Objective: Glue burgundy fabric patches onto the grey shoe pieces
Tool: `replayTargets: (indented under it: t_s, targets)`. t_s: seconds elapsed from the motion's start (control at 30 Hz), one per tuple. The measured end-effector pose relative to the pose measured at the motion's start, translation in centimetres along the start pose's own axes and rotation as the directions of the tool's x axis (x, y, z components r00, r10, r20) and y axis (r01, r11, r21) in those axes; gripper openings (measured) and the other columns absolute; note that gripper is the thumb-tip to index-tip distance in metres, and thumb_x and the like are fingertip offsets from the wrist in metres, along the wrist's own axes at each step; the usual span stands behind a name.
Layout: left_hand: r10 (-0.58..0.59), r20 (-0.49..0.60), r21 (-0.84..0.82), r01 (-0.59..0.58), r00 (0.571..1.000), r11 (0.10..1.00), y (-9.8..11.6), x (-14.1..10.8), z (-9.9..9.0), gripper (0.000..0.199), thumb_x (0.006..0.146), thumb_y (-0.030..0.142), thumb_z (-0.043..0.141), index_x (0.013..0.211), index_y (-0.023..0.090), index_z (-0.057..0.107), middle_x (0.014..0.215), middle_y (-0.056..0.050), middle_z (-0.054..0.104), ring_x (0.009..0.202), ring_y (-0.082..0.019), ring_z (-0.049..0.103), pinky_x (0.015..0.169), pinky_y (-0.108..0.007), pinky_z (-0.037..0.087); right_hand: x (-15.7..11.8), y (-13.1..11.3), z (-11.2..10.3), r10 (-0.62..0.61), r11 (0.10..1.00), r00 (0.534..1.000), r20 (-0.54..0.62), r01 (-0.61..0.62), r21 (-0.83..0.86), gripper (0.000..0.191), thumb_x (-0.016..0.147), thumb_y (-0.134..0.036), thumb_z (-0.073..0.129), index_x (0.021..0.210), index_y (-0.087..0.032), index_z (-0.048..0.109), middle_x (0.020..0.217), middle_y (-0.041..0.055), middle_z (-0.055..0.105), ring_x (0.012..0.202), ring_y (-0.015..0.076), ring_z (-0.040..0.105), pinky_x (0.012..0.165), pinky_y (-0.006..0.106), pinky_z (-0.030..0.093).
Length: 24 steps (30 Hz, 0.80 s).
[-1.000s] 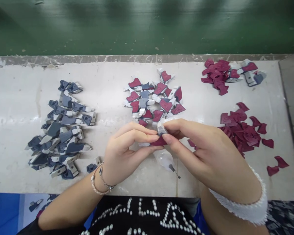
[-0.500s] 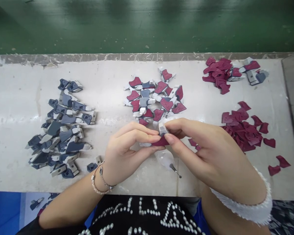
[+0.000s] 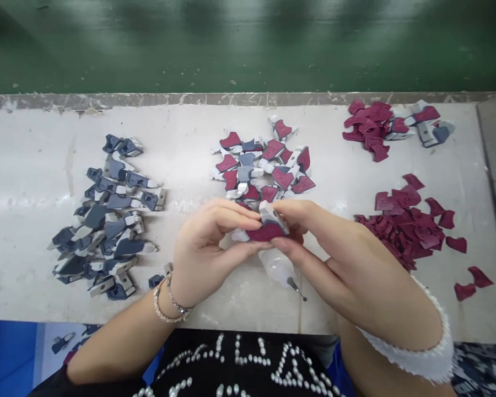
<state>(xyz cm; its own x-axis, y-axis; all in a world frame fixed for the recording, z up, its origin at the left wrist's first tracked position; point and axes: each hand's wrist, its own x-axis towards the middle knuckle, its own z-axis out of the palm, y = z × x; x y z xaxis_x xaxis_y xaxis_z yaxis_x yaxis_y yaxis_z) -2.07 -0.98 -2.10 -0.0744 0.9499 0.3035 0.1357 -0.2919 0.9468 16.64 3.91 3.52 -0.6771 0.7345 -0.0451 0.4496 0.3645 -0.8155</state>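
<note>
Between my two hands, above the front middle of the white table, is a small plastic piece in grey and white with a maroon face. My left hand pinches its left end between thumb and fingers. The fingers of my right hand close on its right side, the thumb at the lower edge of the maroon face. Under the hands lies a clear squeeze bottle with a thin dark metal tip, partly covered. Just beyond the fingers sits a heap of similar grey-white-and-maroon pieces.
Grey-and-white pieces without maroon faces are heaped on the left. To the right lie loose maroon plates, with another maroon pile at the back right beside a few joined pieces. A green wall borders the table's far edge.
The piece has tipped in my hands, so more of its maroon face and grey-white side shows. My right thumb has slid down to the face's lower edge.
</note>
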Motion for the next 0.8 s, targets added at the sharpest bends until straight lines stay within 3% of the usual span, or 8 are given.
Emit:
replayTargets:
  t_s: [0.13, 0.2, 0.43, 0.8]
  targets:
    - [-0.144, 0.080, 0.037, 0.141, 0.986, 0.989, 0.16, -0.10, 0.03, 0.033, 0.077, 0.014, 0.078, 0.106, 0.021, 0.063, 0.098, -0.006, 0.069, 0.090, -0.017, 0.068, 0.081, -0.032, 0.061, -0.21, 0.25, 0.05, -0.069, 0.989, 0.997, -0.025, 0.065, -0.133, 0.029, 0.098, -0.012, 0.052, 0.125, -0.021, 0.052, 0.113, 0.0043, 0.066, 0.098, 0.0181, 0.062, 0.083, 0.028, 0.047]
    - [-0.143, 0.113, 0.133, 0.128, 0.983, 0.983, 0.24, -0.08, 0.02, 0.029, 0.079, 0.015, 0.077, 0.105, 0.021, 0.065, 0.094, -0.005, 0.071, 0.087, -0.017, 0.069, 0.079, -0.032, 0.060, -0.19, 0.37, 0.13, -0.088, 0.982, 0.996, -0.015, 0.084, -0.172, 0.028, 0.097, -0.011, 0.052, 0.124, -0.018, 0.054, 0.112, 0.0052, 0.066, 0.100, 0.0185, 0.061, 0.086, 0.029, 0.047]
    - [-0.125, 0.101, 0.214, 0.101, 0.987, 0.972, 0.63, 0.17, -0.25, 0.017, 0.075, 0.020, 0.081, 0.082, 0.020, 0.066, 0.074, 0.000, 0.070, 0.065, -0.014, 0.065, 0.059, -0.028, 0.054, -0.14, 0.39, -0.12, -0.070, 0.990, 0.993, 0.090, 0.080, -0.119, 0.029, 0.095, -0.007, 0.049, 0.120, -0.016, 0.060, 0.102, 0.0070, 0.065, 0.093, 0.0207, 0.060, 0.076, 0.032, 0.049]
    - [-0.247, 0.238, 0.166, 0.212, 0.939, 0.963, 0.74, 0.60, -0.64, 0.017, 0.078, 0.026, 0.079, 0.082, 0.017, 0.065, 0.077, -0.001, 0.069, 0.071, -0.013, 0.063, 0.066, -0.026, 0.052, -0.22, 1.05, -0.58, -0.084, 0.994, 0.990, 0.109, 0.090, -0.057, 0.028, 0.096, -0.009, 0.049, 0.122, -0.015, 0.058, 0.105, 0.0038, 0.066, 0.095, 0.0154, 0.059, 0.081, 0.026, 0.045]
